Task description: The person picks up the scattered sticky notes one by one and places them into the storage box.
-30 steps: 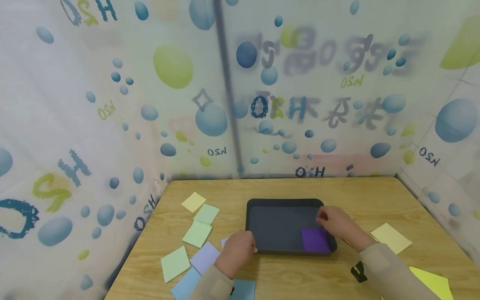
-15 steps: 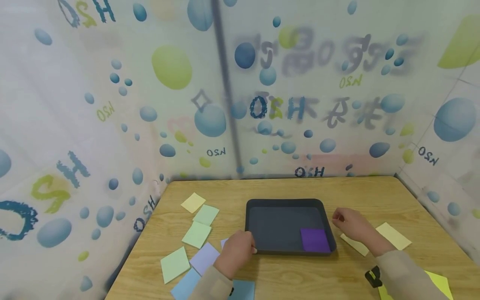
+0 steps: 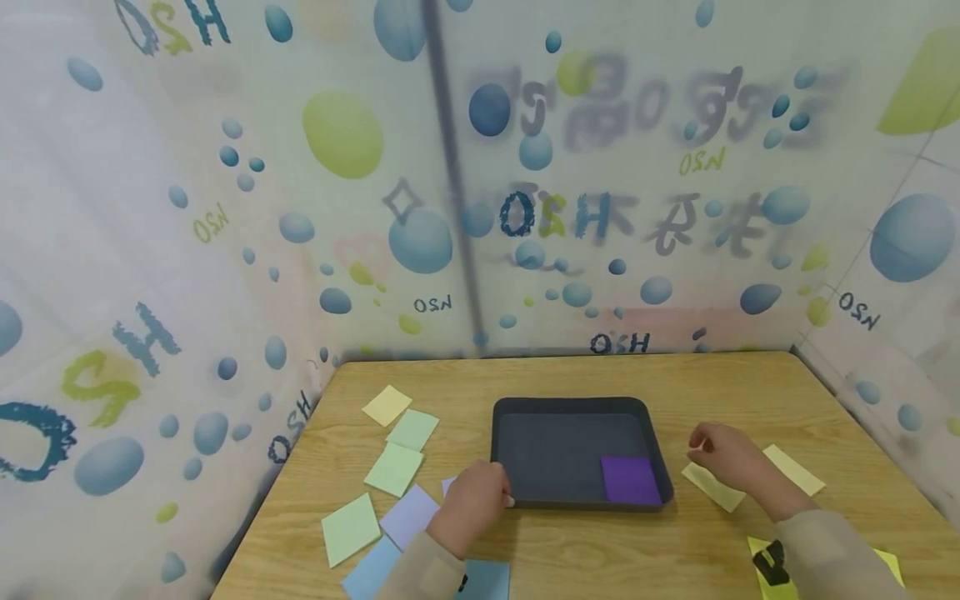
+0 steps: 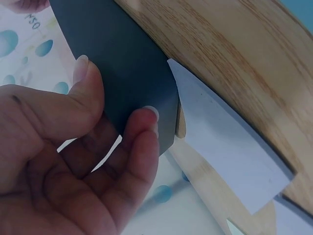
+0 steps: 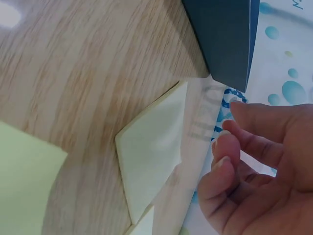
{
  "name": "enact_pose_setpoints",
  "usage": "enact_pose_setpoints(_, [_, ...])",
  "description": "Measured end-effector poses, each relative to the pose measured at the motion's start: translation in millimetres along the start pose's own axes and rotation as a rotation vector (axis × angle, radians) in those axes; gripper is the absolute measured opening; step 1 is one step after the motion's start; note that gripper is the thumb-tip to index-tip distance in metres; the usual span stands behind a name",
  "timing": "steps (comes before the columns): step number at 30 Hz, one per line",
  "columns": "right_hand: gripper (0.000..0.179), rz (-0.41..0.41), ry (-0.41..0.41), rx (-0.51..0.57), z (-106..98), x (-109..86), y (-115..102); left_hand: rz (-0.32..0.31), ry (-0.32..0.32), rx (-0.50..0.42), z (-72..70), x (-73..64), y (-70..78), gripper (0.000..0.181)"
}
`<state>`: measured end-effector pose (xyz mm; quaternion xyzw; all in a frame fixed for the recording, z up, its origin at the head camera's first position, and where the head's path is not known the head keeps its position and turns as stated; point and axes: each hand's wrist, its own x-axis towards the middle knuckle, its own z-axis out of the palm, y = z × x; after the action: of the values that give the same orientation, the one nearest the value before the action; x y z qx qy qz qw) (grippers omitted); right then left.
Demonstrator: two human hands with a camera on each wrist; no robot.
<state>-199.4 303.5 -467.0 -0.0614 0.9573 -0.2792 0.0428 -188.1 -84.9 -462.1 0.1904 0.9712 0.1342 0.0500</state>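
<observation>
soft, even light fills the scene; beyond the gripping left hand [image 3: 471, 507], grey lettering [image 3: 600, 125] blurs on the wall [image 3: 600, 283]. glare [image 5: 8, 15] whitens the tabletop [image 5: 83, 83] well apart from the right hand [image 5: 266, 161].

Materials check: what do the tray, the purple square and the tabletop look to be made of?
Tray: probably plastic, possibly coated metal; smooth, dark, matte-looking, with rounded corners.
Purple square: likely matte paper; flat, straight-edged and evenly coloured.
Tabletop: wood or wood-look laminate, with visible grain.
</observation>
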Motion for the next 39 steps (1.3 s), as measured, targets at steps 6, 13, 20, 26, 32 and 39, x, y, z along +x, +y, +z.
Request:
enact_pose_setpoints(6, [0.033, 0.038, -0.01, -0.034, 1, -0.6, 11, -0.012, -0.012, -0.007, -2.0, 0.4, 0.9, 0.006])
enact_pose_setpoints(13, [0.052, 0.088, -0.002, -0.093, 3, 0.7, 22, -0.009, -0.01, -0.014, -2.3, -0.5, 0.6, 0.007])
enact_pose_setpoints(20, [0.059, 0.133, -0.003, -0.088, 6, 1.4, 30, -0.005, -0.011, -0.02, -1.8, -0.9, 0.6, 0.006])
enact_pose_setpoints(26, [0.041, 0.165, -0.002, -0.031, 9, 1.4, 32, -0.001, -0.001, -0.008, -2.0, -0.9, 0.3, 0.007])
enact_pose_setpoints(32, [0.051, 0.151, -0.012, -0.072, 9, 0.8, 31, -0.002, 0.0, -0.005, -1.8, -0.7, 0.4, 0.005])
enact_pose_setpoints(39, [0.056, 0.193, -0.027, -0.054, 8, 1.7, 31, 0.007, 0.01, 0.002, -0.8, -0.8, 0.1, 0.005])
